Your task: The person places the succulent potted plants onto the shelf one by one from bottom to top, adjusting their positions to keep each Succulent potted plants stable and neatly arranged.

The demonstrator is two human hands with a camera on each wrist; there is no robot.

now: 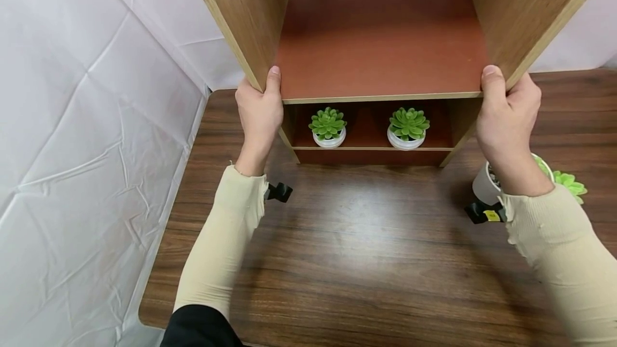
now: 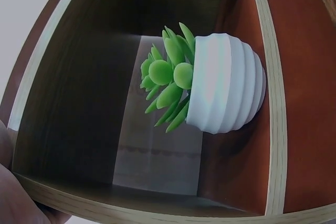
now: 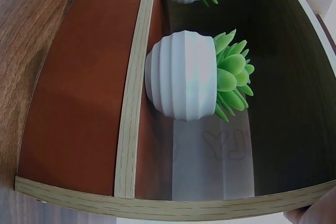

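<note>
Head: wood-grain open-front shelf unit [image 1: 381, 42] with red-brown boards, at the rear of the dark wood-grain worktop [image 1: 356, 261]. Left hand [image 1: 260, 114] has its grip round the left side panel's [image 1: 250, 15] front edge; right hand [image 1: 511, 111] grips the right side panel [image 1: 540, 9], thumbs inside. Lower compartment holds round white left pot [image 1: 330, 141] and round white right pot [image 1: 406, 143], well apart, each planted with a green succulent. Off-white pot [image 1: 487, 185] with greenery is on the worktop, partly behind the cream right sleeve [image 1: 564, 250]. Worktop runs forward between the forearms.

Left wrist: left pot's ribbed wall shows, behind the pale front edge strip [image 2: 278, 114]; gap to side panel.

Right wrist: right pot ribbed too, gap to side panel. Faint letter-like marks [image 3: 226, 142] behind it, not visible from head.
</note>
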